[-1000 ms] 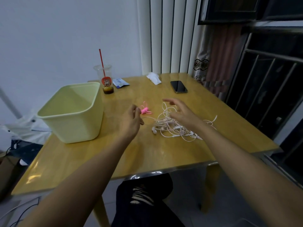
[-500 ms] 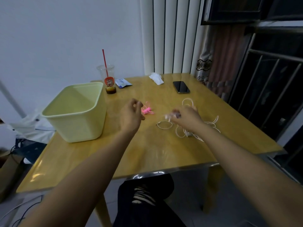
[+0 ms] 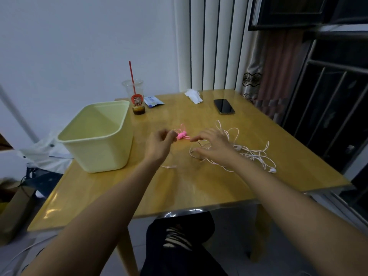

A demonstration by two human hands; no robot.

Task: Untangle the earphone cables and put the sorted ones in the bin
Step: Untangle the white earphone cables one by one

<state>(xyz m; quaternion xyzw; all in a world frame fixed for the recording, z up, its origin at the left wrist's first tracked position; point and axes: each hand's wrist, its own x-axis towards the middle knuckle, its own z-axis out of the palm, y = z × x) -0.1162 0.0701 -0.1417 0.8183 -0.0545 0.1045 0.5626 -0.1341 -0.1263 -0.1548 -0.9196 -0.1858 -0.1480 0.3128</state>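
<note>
Leaving the white earphone tangle [image 3: 253, 156] near the right edge of the worktop [image 3: 199, 188], the right hand [image 3: 214, 145] now reaches, spread loose and empty, to the pink earphone bundle [image 3: 181, 135] pinched mid-surface by the left hand [image 3: 159, 143]; best draw loops apart gently, not yank.

A glossy wooden table [image 3: 199, 188] bears a smooth matt plastic bin [image 3: 95, 156] and a glossy-screened phone [image 3: 223, 106].

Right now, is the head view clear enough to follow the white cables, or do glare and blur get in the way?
Head view: dim, flat light, but the white cables stand out against the table; glare sits only along its near edge; the left hand and pink bundle look slightly soft; wide-angle bowing at the frame edges.
</note>
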